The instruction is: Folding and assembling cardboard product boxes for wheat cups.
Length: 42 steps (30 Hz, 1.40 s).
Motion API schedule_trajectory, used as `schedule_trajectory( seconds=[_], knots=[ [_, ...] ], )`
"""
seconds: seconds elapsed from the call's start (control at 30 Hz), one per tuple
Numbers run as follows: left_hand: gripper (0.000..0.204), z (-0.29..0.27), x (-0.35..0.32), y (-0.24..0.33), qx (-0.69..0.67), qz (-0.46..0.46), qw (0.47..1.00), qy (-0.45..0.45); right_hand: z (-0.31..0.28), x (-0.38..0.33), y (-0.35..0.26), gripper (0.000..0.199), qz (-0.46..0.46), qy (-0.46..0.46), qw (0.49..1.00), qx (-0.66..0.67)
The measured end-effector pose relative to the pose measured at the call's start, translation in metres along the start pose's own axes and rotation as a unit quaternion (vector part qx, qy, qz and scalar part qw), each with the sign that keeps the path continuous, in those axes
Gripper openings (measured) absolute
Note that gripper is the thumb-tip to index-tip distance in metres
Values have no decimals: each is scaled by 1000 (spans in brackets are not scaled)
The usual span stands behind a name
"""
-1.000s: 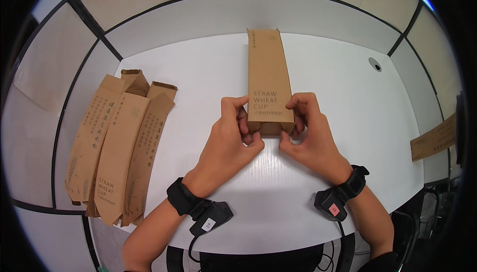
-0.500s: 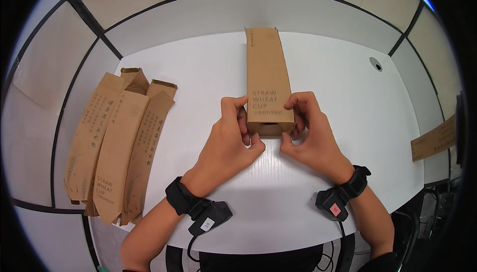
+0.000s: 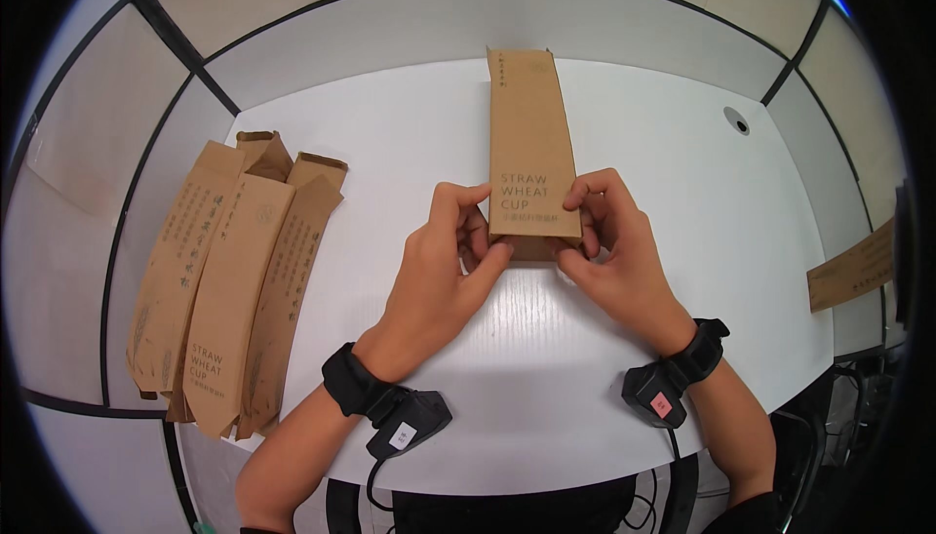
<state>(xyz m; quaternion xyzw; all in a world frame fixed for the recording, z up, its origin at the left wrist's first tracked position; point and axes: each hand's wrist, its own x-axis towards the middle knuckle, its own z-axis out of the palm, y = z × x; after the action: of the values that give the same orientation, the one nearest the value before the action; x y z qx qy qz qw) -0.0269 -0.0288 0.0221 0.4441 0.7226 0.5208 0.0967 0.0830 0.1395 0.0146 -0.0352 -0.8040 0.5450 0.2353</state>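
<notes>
1. Cardboard box (image 3: 534,134), brown, long and narrow, sits between the two hands, its near end at their fingertips and its length running away beyond them over the white table (image 3: 673,183). Whether its underside rests flat on the tabletop, I cannot tell.
2. Left hand (image 3: 444,241) pinches the near left corner: its forefinger meets the left side while the thumb lies against the near end. Its other fingers curl in beside the box, partly hidden.
3. Right hand (image 3: 619,241) mirrors this on the near right corner, forefinger bent at the right edge and thumb at the near end. Matching grips probably keep the box square and stop it from turning.
4. Both thumbs meet the end panel, perhaps because that end is being pressed or shaped; how its flaps sit is too covered to tell.
5. Several brown cartons (image 3: 239,290) lie bunched together, well to the left of the left hand, likely put there to leave working space between the hands.
6. Black wrist straps (image 3: 697,356) carry small boxy units (image 3: 653,397) below the hands, on the inner side of each forearm, apparently so that the fingers have free play.
</notes>
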Motion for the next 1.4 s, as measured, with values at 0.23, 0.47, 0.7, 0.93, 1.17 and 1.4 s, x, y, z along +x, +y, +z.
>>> schedule_trajectory(
  seconds=[0.23, 0.47, 0.7, 0.93, 1.17, 1.4],
  knots=[
    [37, 0, 0, 2, -4, -4, 1000, -1, 1, -1, -8, 30, 22, 2, 999, 35],
    [31, 1, 1, 0, -72, -3, 997, 41, 1, -2, -12, 33, 41, -5, 995, 87],
    [32, -1, 1, 1, -61, -27, 996, 60, -3, -1, -13, 28, -47, -20, 998, -48],
    [54, 1, 0, 2, 50, 10, 998, 21, -7, 0, -9, 35, -69, -26, 993, -94],
    [56, 1, -1, 2, 55, 27, 998, 11, 0, 0, -11, 53, -63, -29, 990, -125],
    [60, 0, 2, -2, 42, 55, 998, 1, -2, 0, -5, 57, -58, -37, 994, -81]
  ],
)
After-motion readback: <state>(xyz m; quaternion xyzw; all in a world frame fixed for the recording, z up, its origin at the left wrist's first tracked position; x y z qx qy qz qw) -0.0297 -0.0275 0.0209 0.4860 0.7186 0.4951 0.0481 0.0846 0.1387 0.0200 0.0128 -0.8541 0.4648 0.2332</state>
